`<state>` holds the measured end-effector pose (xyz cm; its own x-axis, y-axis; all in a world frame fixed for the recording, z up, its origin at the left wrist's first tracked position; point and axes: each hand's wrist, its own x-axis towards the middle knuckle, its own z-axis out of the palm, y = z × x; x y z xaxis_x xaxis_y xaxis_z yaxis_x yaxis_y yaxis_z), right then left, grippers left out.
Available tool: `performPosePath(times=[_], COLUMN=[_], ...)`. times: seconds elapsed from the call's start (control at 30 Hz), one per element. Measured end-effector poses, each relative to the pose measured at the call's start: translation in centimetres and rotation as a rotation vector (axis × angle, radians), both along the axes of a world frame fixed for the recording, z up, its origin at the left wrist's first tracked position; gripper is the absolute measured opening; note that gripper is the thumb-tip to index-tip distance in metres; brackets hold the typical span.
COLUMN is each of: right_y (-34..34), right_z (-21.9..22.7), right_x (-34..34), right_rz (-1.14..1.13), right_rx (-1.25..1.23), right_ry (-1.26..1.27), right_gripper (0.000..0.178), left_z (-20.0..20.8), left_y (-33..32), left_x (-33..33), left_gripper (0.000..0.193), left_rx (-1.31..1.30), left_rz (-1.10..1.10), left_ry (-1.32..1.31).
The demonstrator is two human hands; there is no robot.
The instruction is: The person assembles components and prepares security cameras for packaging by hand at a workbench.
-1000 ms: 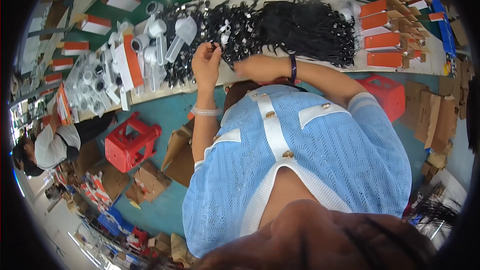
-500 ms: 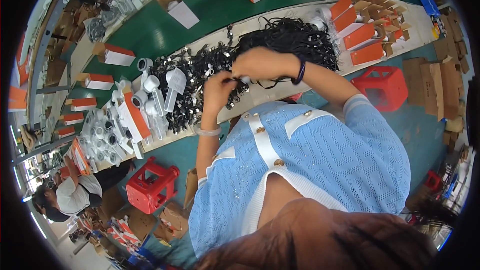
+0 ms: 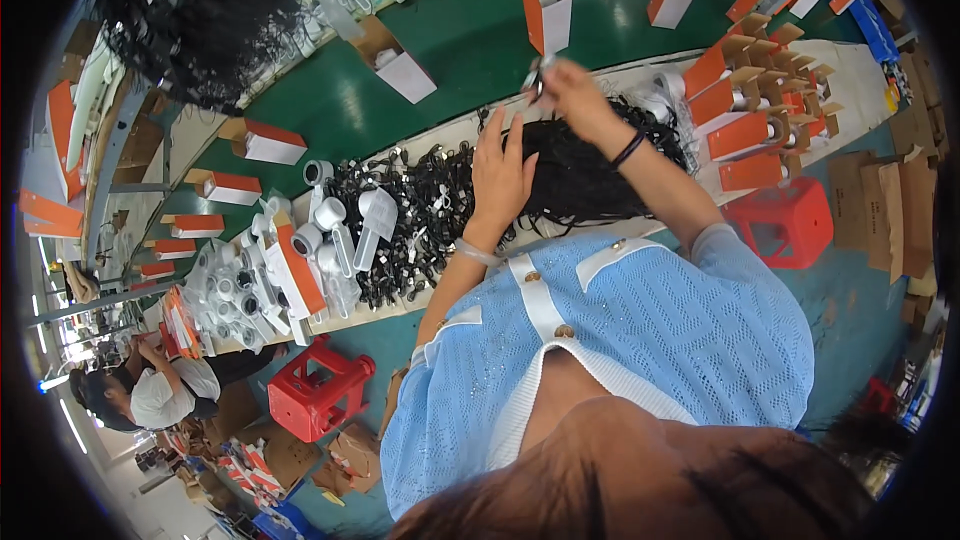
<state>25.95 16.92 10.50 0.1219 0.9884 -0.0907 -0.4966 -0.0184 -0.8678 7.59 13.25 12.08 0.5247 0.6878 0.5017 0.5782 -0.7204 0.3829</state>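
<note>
My right hand (image 3: pixel 582 102) is raised over the far edge of the pale bench strip, fingers closed on a small bundled cable (image 3: pixel 537 80), dark with a bright end and partly blurred. Just beyond it stands an open orange-and-white box (image 3: pixel 549 25) with a white item inside. My left hand (image 3: pixel 502 175) is open, its fingers stretched out above the black cables. A thick pile of black cables (image 3: pixel 585 175) lies under and between my hands. To its left, more cables with light plugs (image 3: pixel 415 225) are spread over the bench.
White handheld devices (image 3: pixel 345 240), some bagged, lie left of the cables. Open orange boxes (image 3: pixel 735 130) crowd the right end. More boxes (image 3: pixel 405 75) stand on the green belt (image 3: pixel 320 90). Red stools (image 3: pixel 318 395) and a seated person (image 3: pixel 165 385) are below left.
My hands have parted. The right hand has moved away from me toward the box with the bundled cable; the left has opened and shifted right. The view has shifted slightly.
</note>
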Motion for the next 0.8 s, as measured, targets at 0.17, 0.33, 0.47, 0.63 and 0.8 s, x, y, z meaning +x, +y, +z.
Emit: performPosePath(times=[0.17,0.33,0.47,0.63,0.8], right_y=[9.4,14.3,13.5,11.8,14.8], right_z=[4.5,2.5,6.2,5.2,1.8], right_x=[8.7,12.5,12.5,13.2,9.4], right_rz=[-0.498,-0.173,0.270,0.095,0.192], right_rx=[0.555,0.633,0.216,0.333,0.208], right_ry=[-1.406,-1.935,-1.962,-2.159,-2.247], right_gripper=[0.028,0.020,0.026,0.045,0.064], left_z=[-2.7,-4.5,-5.2,-5.9,-6.3], left_y=[-0.3,-2.5,-5.2,-6.4,-7.7], left_x=[-3.0,-7.9,-12.3,-15.2,-15.1], left_gripper=[0.038,0.024,0.017,0.020,0.017], left_rx=[-0.171,-0.325,-0.342,-0.456,-0.467], left_rz=[0.077,0.280,0.486,0.661,0.654], left_ry=[-0.035,-0.096,-0.194,-0.265,-0.261])
